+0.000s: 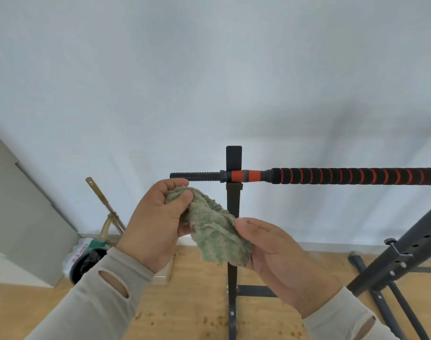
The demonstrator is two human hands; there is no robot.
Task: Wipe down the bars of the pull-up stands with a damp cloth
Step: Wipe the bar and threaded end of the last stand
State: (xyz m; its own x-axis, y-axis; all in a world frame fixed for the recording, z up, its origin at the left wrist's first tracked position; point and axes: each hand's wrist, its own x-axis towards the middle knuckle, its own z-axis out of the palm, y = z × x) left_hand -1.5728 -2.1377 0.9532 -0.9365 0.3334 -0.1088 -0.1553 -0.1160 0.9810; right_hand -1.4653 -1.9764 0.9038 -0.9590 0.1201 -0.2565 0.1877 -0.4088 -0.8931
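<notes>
Both hands hold a crumpled green cloth in front of the pull-up stand, below its bar. The left hand grips the cloth's upper left end, its fingers closed together on the fabric just under the bar's bare black threaded end. The right hand holds the lower right part of the cloth, thumb pressed on top and the other fingers curled beneath it. The cloth does not touch the bar.

The bar runs level from the left of centre out past the right edge, wrapped in black foam with red spiral stripes, with an orange collar where it meets the black upright post. The post stands on a wooden floor before a white wall. A second dark frame with holes leans at the right.
</notes>
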